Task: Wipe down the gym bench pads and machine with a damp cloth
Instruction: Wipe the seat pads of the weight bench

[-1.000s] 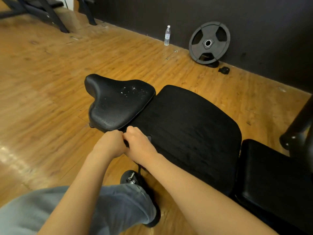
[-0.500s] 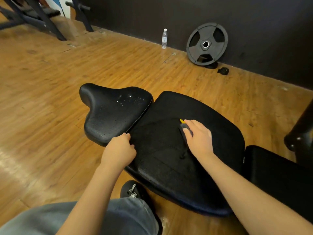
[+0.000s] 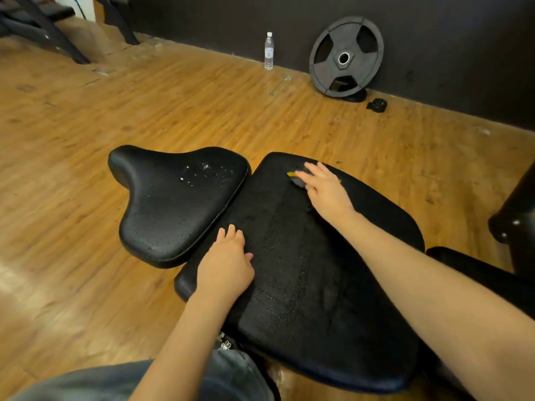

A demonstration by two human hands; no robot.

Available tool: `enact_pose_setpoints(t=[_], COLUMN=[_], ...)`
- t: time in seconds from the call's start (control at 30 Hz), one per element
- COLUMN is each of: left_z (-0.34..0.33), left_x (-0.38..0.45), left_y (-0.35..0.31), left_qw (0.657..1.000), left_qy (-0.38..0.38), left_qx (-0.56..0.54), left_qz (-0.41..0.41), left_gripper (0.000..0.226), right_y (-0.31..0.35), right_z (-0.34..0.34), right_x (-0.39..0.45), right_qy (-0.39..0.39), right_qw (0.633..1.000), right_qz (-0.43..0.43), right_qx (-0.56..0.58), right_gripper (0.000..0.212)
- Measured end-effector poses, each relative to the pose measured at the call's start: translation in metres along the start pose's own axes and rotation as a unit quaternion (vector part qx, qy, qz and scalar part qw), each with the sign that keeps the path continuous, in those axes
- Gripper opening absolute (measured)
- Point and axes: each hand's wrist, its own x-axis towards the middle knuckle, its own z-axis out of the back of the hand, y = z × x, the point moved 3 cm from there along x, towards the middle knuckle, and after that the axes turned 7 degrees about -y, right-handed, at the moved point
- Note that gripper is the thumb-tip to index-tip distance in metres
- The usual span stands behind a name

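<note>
A black saddle-shaped seat pad (image 3: 176,204) with wet specks sits left of a wide black bench pad (image 3: 312,270). My right hand (image 3: 325,189) lies flat near the far edge of the wide pad, pressing a small dark grey cloth with a yellow edge (image 3: 298,178) under its fingers. A darker wet streak runs along the pad behind the cloth. My left hand (image 3: 225,267) rests palm-down on the wide pad's near left corner, fingers together, holding nothing.
A weight plate (image 3: 346,56) leans on the dark wall, with a water bottle (image 3: 269,50) to its left and a small black clip (image 3: 376,105) on the wood floor. A black machine frame (image 3: 515,218) stands at right. My knee and shoe (image 3: 225,342) are below the pad.
My right hand slid the cloth from the pad's near edge to its far edge. My left hand moved from the seat pad's edge onto the wide pad. The camera came closer.
</note>
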Motion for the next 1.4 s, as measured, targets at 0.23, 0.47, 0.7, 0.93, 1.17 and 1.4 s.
enact_pose_setpoints(t=[0.23, 0.47, 0.7, 0.93, 1.17, 1.4], left_z=[0.002, -0.005, 0.011, -0.002, 0.002, 0.009], left_x=[0.009, -0.009, -0.003, -0.007, -0.017, -0.045], left_y=[-0.022, -0.018, -0.020, -0.012, -0.018, -0.004], left_qw=[0.997, 0.998, 0.992, 0.996, 0.996, 0.989], left_qy=[0.029, 0.025, 0.086, 0.059, 0.055, 0.104], left_qx=[0.054, 0.048, 0.084, 0.066, 0.068, 0.087], left_qz=[0.050, 0.037, 0.040, 0.026, 0.005, -0.056], left_gripper=[0.059, 0.061, 0.067, 0.064, 0.062, 0.067], right_y=[0.081, 0.009, -0.065, 0.007, 0.009, -0.117], right_z=[-0.018, 0.049, 0.045, 0.013, 0.049, 0.076], right_x=[-0.042, -0.171, -0.074, -0.074, -0.202, -0.137], right_qy=[0.047, 0.121, 0.070, 0.025, 0.133, 0.005], right_qw=[0.984, 0.976, 0.988, 0.991, 0.961, 0.981], right_qz=[0.129, 0.138, -0.106, -0.010, 0.212, -0.161], right_qx=[0.115, 0.118, 0.089, 0.130, 0.117, 0.110], right_gripper=[0.039, 0.047, 0.042, 0.038, 0.047, 0.045])
